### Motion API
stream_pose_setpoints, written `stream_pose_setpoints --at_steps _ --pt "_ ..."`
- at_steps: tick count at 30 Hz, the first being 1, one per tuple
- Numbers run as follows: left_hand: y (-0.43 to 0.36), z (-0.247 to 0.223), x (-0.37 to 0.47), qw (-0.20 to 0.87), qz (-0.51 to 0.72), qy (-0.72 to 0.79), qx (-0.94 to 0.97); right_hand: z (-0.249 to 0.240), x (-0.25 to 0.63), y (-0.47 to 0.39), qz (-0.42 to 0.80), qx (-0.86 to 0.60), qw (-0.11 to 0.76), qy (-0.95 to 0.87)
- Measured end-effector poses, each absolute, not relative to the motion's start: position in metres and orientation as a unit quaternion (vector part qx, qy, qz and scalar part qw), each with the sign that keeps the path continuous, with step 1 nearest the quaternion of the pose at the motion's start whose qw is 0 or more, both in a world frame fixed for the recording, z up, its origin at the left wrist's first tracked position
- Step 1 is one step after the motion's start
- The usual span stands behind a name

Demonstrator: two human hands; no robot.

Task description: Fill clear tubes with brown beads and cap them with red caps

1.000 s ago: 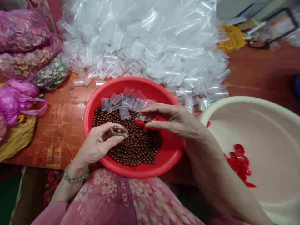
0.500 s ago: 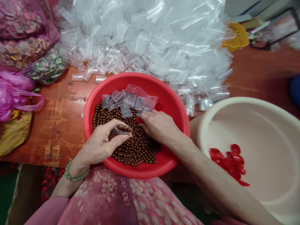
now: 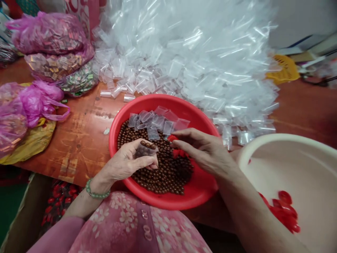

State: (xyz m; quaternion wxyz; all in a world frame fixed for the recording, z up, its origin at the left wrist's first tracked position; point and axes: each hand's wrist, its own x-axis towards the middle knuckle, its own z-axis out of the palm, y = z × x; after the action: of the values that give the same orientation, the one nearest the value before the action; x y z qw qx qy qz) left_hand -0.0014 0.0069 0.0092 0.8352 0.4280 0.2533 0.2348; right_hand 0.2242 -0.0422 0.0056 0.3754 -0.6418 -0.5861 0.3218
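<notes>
My left hand [image 3: 129, 160] is closed round a clear plastic sleeve [image 3: 144, 150] with brown beads showing at its mouth. My right hand [image 3: 202, 147] pinches a small red cap [image 3: 172, 138] between thumb and forefinger. Both hands are over a red basin [image 3: 207, 188]. Brown beads [image 3: 163, 179] cover much of its bottom, and several clear sleeves [image 3: 158, 122] rest on them at the back. More red pieces [image 3: 179, 153] lie on the beads beneath my right fingers.
A heap of clear sleeves [image 3: 184, 70] rises behind the basin. Filled bags [image 3: 52, 38] stand at the left. On the right, a cream basin [image 3: 310, 165] holds red caps [image 3: 285, 211]; a yellow basket [image 3: 284, 68] is behind.
My right hand has lifted from the beads and now shows a red cap at its fingertips. The filled sleeve stays in my left hand. The whole view has shifted.
</notes>
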Motion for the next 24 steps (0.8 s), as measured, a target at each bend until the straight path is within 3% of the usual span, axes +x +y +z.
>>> stream_pose_setpoints --at_steps 3,7,15,24 --pt "0.002 0.009 -0.001 0.828 0.224 0.255 0.446 0.028 0.205 -0.043 0.363 -0.59 0.457 -0.557" --pt "-0.003 0.009 0.0 0.813 0.215 0.258 0.477 0.042 0.184 -0.038 0.337 -0.534 0.487 -0.603" --pt "-0.005 0.007 0.002 0.789 0.228 0.269 0.503 0.038 0.173 -0.033 0.281 -0.483 0.432 -0.708" --pt "-0.002 0.009 0.003 0.779 0.241 0.291 0.5 0.043 0.207 -0.06 0.239 -0.53 0.384 -0.717"
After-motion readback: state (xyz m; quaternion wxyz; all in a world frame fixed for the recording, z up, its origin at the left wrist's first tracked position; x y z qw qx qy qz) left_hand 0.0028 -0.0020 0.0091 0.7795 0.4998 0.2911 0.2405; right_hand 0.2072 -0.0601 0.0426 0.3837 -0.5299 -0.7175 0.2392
